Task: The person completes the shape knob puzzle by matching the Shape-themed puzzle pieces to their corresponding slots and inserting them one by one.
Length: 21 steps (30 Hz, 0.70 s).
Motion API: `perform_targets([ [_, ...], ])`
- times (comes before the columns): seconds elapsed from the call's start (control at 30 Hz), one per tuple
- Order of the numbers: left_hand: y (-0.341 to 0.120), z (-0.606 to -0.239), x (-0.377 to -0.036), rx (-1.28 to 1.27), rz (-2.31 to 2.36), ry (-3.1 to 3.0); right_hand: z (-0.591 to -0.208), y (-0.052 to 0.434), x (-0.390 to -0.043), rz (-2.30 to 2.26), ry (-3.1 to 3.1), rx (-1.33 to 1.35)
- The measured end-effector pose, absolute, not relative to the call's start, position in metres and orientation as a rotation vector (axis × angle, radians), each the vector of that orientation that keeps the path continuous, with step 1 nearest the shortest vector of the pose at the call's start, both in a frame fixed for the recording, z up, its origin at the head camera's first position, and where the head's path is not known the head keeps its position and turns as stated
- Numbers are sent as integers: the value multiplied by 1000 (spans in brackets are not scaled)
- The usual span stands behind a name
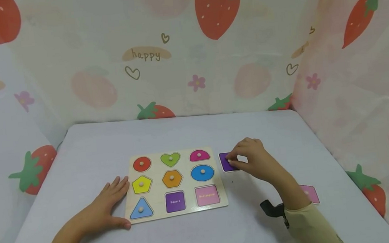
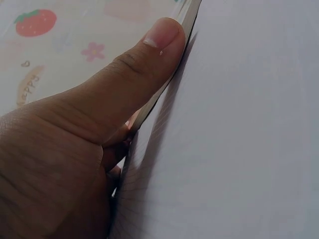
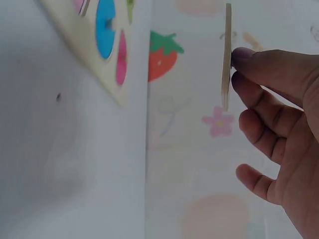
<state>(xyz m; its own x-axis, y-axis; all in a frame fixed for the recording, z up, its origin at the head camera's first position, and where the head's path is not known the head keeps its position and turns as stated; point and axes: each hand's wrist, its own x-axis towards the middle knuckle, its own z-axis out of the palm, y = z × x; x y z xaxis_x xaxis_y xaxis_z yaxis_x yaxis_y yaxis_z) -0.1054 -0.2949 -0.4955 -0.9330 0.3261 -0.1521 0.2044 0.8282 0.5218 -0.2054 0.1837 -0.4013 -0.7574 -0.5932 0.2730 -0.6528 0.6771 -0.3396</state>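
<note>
A pale wooden puzzle board (image 1: 156,196) lies on the white table with knobbed shapes set in it. Its bottom row has a blue triangle (image 1: 141,210), a purple recess (image 1: 175,206) printed "Square" and a pink recess (image 1: 207,200) printed "Rectangular". My left hand (image 1: 99,209) touches the board's left edge with fingers spread, and its thumb (image 2: 144,59) lies along the board's side. With thumb and index finger, my right hand (image 1: 253,158) pinches the knob of a purple square puzzle piece (image 1: 225,164). In the right wrist view that piece (image 3: 227,64) appears edge-on, raised off the table.
A pink rectangular piece (image 1: 311,194) lies to the right, partly hidden behind my right forearm. A small dark speck (image 3: 58,97) is on the table near the board. Strawberry-print cloth (image 1: 196,59) hangs behind the table and at both sides.
</note>
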Motion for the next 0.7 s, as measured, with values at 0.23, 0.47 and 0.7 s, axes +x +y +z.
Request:
perform_targets([
  [0.23, -291, -495, -102, 417, 777, 2784, -395, 143, -207, 677, -2723, 1123],
  [0.47, -284, -497, -94, 452, 748, 2808, -391, 113, -206, 670, -2729, 1234],
  [0.7, -281, -500, -89, 424, 748, 2821, -389, 97, -205, 686, -2694, 1290],
])
